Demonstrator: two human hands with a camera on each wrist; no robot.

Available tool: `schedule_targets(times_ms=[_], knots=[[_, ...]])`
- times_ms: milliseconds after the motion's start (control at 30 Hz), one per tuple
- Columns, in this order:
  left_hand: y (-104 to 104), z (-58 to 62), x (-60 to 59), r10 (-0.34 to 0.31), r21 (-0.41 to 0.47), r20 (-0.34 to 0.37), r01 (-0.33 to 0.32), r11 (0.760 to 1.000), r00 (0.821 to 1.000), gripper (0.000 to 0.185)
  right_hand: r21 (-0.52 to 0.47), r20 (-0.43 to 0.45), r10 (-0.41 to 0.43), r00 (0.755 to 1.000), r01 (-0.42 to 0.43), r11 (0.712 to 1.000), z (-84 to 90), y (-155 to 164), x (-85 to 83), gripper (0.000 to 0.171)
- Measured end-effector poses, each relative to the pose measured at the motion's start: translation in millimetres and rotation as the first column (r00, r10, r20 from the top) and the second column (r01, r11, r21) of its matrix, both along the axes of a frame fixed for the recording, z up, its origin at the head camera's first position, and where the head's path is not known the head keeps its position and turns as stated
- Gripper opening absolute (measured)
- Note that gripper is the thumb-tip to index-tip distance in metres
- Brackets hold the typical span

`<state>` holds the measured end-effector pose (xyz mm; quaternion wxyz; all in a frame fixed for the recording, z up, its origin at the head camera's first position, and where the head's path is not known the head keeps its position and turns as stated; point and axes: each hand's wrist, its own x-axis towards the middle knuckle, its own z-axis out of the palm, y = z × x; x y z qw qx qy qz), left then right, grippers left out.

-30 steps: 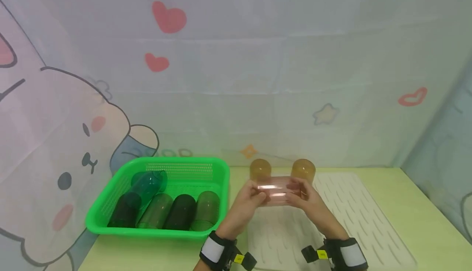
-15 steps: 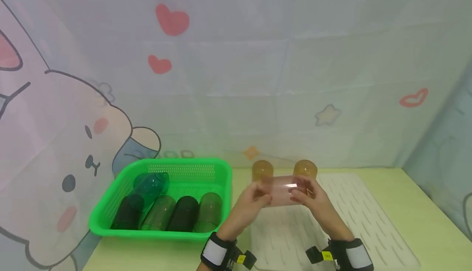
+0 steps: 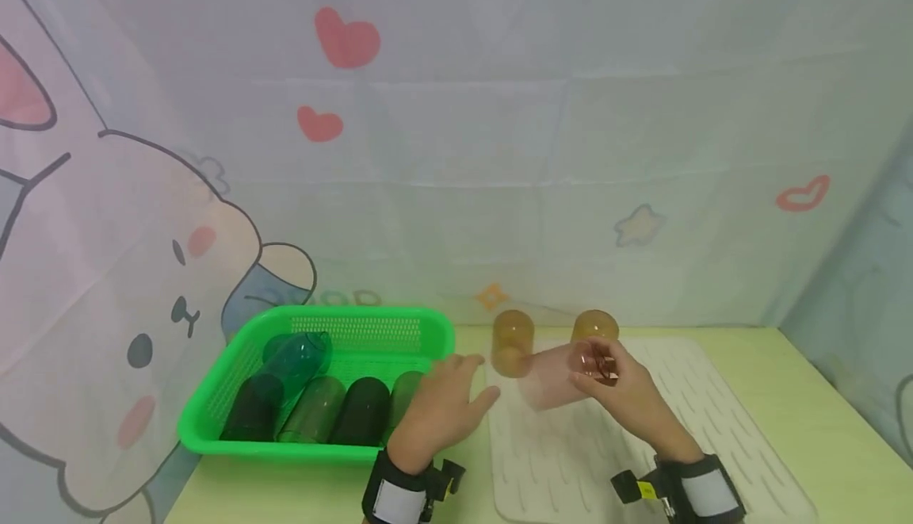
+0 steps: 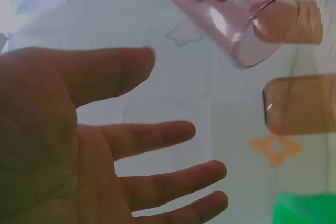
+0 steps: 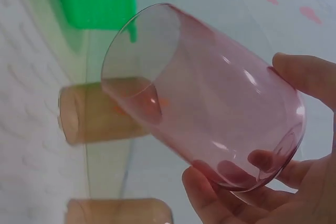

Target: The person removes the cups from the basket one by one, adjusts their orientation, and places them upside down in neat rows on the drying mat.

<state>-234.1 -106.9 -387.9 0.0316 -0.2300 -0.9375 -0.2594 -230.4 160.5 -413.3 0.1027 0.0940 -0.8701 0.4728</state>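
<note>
Pink glass point(image 5: 231, 103), tilted, is clamped by its base in right hand point(image 3: 629, 395); left hand point(image 3: 441, 407) empty, fingers apart. Placing seems underway, calling for rim down.

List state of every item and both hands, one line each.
White ridged rectangular mat: lying flat
Pink see-through cylindrical cup: tilted, in hand, mouth leftward
Right hand: gripping the pink cup's closed end
Left hand: fingers spread, holding nothing
Two amber see-through domed cups: upside down on the mat
Green perforated plastic basket: holding tinted cylindrical cups
</note>
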Motion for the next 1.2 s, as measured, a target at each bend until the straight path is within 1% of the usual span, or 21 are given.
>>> schedule_targets(times_ms=[100,167,267,367,433,600,733,867,1000,1200], knots=[[-1.9,6.5,3.8,-0.014,-0.050,-0.054,0.011,0.999,0.998,0.046,0.118,-0.032,-0.006,0.999,0.010,0.993,8.3,5.8,-4.9,0.066],[-3.1,9.8,5.8,-0.020,-0.071,-0.072,0.015,0.997,0.997,0.045,0.179,-0.044,0.003,0.999,0.005,0.984,13.3,9.8,-7.0,0.069],[-5.2,13.1,7.7,-0.021,-0.093,-0.074,0.014,0.996,0.997,0.043,0.258,-0.041,0.022,0.999,-0.011,0.966,18.7,15.7,-9.0,0.072],[-6.7,13.0,7.9,-0.015,-0.104,-0.064,0.008,0.995,0.998,0.041,0.322,-0.030,0.026,0.999,-0.015,0.947,20.8,22.3,-9.5,0.074],[-6.9,11.7,7.7,-0.013,-0.111,-0.054,0.007,0.994,0.998,0.041,0.356,-0.029,0.015,0.999,-0.003,0.934,20.5,27.4,-9.1,0.072],[-5.8,8.7,7.4,-0.021,-0.124,-0.049,0.015,0.992,0.999,0.040,0.418,-0.022,-0.018,1.000,0.025,0.908,20.5,41.1,-7.1,0.068],[-5.5,9.7,7.7,-0.023,-0.121,-0.042,0.018,0.992,0.999,0.039,0.464,-0.020,-0.022,1.000,0.029,0.885,20.8,52.1,-8.5,0.063],[-5.0,10.6,7.9,-0.018,-0.123,-0.027,0.015,0.992,0.999,0.040,0.523,-0.013,-0.018,1.000,0.022,0.852,18.1,65.1,-11.3,0.064],[-3.4,10.1,8.4,-0.023,-0.119,-0.014,0.021,0.993,1.000,0.041,0.574,-0.001,-0.034,0.999,0.028,0.818,13.0,82.4,-17.3,0.070],[-4.0,9.3,11.3,-0.030,-0.113,-0.003,0.029,0.993,1.000,0.040,0.602,0.012,-0.067,0.998,0.046,0.797,10.7,111.2,-30.4,0.071]])
